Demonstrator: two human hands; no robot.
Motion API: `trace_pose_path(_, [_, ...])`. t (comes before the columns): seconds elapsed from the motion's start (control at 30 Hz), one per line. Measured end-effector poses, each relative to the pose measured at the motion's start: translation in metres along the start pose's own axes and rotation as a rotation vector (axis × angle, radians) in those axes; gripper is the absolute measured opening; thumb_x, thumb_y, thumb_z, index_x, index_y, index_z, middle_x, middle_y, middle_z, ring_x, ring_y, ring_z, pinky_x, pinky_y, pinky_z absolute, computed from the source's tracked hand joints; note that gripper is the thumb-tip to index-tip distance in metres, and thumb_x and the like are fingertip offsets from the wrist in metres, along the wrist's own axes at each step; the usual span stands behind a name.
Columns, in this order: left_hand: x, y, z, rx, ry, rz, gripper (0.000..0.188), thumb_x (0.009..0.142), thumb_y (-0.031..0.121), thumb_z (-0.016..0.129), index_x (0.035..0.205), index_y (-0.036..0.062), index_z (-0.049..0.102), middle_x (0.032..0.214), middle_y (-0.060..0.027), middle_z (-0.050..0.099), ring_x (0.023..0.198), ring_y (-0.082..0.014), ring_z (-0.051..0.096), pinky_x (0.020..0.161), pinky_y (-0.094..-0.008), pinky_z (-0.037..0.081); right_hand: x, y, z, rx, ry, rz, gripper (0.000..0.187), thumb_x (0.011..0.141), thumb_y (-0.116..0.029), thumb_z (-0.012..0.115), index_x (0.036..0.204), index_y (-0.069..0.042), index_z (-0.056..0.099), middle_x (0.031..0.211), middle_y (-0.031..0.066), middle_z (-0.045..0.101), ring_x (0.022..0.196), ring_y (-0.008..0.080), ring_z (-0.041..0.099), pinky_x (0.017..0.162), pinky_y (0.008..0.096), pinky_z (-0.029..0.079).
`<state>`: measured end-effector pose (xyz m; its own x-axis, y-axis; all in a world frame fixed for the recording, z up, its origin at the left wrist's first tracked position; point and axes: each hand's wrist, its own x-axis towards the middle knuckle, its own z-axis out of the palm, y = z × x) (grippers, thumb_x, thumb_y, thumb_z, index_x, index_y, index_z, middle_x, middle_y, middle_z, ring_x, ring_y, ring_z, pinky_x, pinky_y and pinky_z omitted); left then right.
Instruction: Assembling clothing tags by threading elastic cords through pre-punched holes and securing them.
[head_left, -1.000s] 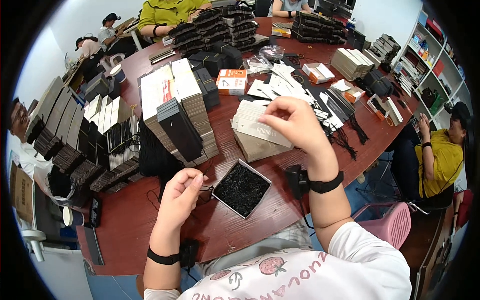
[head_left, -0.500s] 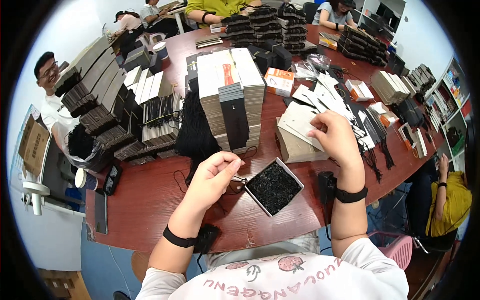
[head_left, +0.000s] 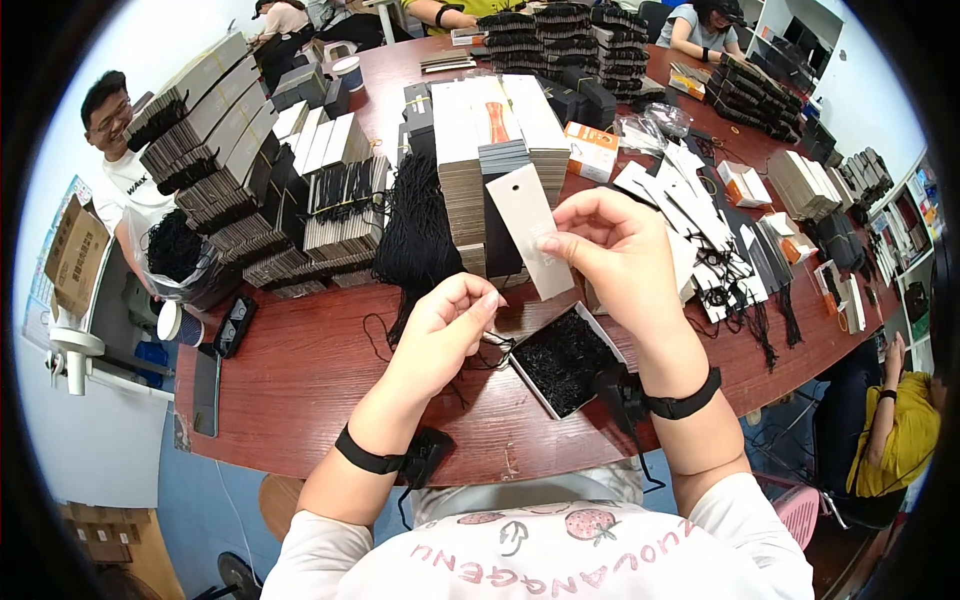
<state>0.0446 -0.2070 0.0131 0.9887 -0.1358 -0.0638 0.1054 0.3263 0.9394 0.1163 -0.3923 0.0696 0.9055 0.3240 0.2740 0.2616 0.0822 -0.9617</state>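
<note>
**Right hand (head_left: 622,258) pinched on one pale tag (head_left: 524,222); hole bare**

Tag is held tilted, clear of the table, far side of the open box (head_left: 602,332) of black bits. No cord through its hole. Left hand (head_left: 440,330): thumb and finger together, near side-left of the tag; can't tell what's between them.

Progress, judged: this tag looks unstrung. Black cords (head_left: 735,300) lying with white tags (head_left: 690,185) at right suggest some are strung. Cord bundle (head_left: 408,235) at left looks like plenty left.

Counts: held tag 1, open box 1, cord bundle 1, phone (head_left: 205,392) 1, paper cups (head_left: 178,324) at least 2, orange-and-white boxes (head_left: 593,148) at least 3. White tags and cords overlap; uncountable.
</note>
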Motion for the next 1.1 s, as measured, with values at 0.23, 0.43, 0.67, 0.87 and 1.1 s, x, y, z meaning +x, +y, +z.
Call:
trace_pose_path(0.23, [-0.007,0.020,0.003,0.134,0.048,0.080,0.011,0.092,0.012,0.057,0.096,0.0020,0.059,0.079,0.0054,0.057,0.069,0.0008,0.045,0.061,-0.0152,0.036,-0.001,0.012,0.013,-0.021,0.024,-0.012,0.013,0.076,-0.004,0.071,0.082,0.000,0.061,0.076,0.0034,0.065,0.067,0.0063,0.060,0.060,0.0206,0.048])
trace_pose_path(0.43, [-0.006,0.043,0.016,0.042,-0.002,0.232,0.012,0.092,0.010,0.056,0.100,0.0014,0.059,0.081,0.0036,0.059,0.067,0.0009,0.046,0.057,-0.0148,0.036,0.003,0.017,0.015,-0.029,0.013,-0.023,0.016,0.076,-0.007,0.074,0.079,0.000,0.060,0.072,0.0024,0.064,0.064,0.0048,0.057,0.058,0.0198,0.046])
trace_pose_path(0.67, [0.016,0.049,0.043,0.139,0.247,0.399,0.011,0.093,0.012,0.055,0.099,0.0025,0.058,0.063,0.0090,0.042,0.048,0.0018,0.030,0.041,-0.0168,0.020,0.002,0.027,0.017,-0.007,0.008,-0.080,0.017,0.076,-0.008,0.074,0.079,0.000,0.060,0.070,0.0015,0.063,0.063,0.0044,0.055,0.057,0.0199,0.046])
trace_pose_path(0.87, [0.017,0.035,0.031,0.135,0.293,0.382,0.013,0.092,0.013,0.059,0.084,0.0032,0.055,0.072,0.0054,0.055,0.060,0.0014,0.044,0.053,-0.0152,0.035,0.000,0.024,0.015,-0.062,0.004,-0.056,0.018,0.076,-0.011,0.075,0.079,0.000,0.060,0.070,0.0018,0.063,0.063,0.0048,0.056,0.058,0.0208,0.046])
trace_pose_path(1.1, [0.020,0.013,0.030,0.109,0.324,0.439,0.017,0.087,0.003,0.063,0.096,0.0034,0.048,0.082,0.0020,0.053,0.071,-0.0010,0.048,0.061,-0.0145,0.040,-0.008,0.031,0.021,-0.352,0.167,-0.315,0.020,0.074,-0.008,0.072,0.088,-0.001,0.060,0.080,0.0092,0.060,0.070,0.0185,0.061,0.057,0.0271,0.050])
